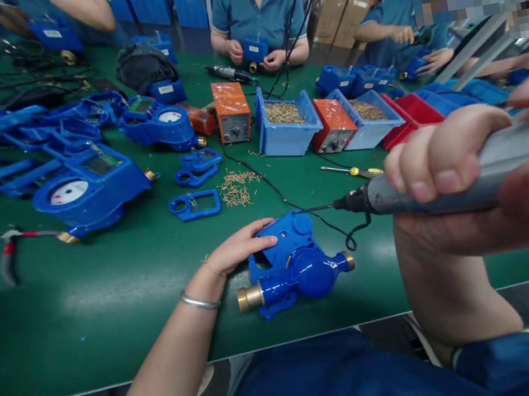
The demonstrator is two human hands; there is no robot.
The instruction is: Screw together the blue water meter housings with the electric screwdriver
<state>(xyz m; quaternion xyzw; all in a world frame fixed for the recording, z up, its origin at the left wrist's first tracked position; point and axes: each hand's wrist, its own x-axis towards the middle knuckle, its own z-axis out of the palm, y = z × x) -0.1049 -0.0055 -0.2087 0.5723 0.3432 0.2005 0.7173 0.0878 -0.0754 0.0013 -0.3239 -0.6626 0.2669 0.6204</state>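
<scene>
We have bare green tabletop [111, 311] left of the blue meter [310, 271], which lies near the front edge. Our right hand [482, 222] wraps its fingers round the electric screwdriver [408, 193]; our left hand [242, 245] rests its fingers on the meter, grip unclear. Beyond lie loose screws [237, 194].

Here's the blue meter [312, 271], glossy, lying near the front edge of the tabletop [112, 318], its rounded belly showing, a big brass end [249, 298] to the left, a smaller one to the right! And the powered screwdriver [423, 175], grey with a black nose, is nearly level, thin bit aimed left at the meter's far edge; contact, impossible to tell!
</scene>
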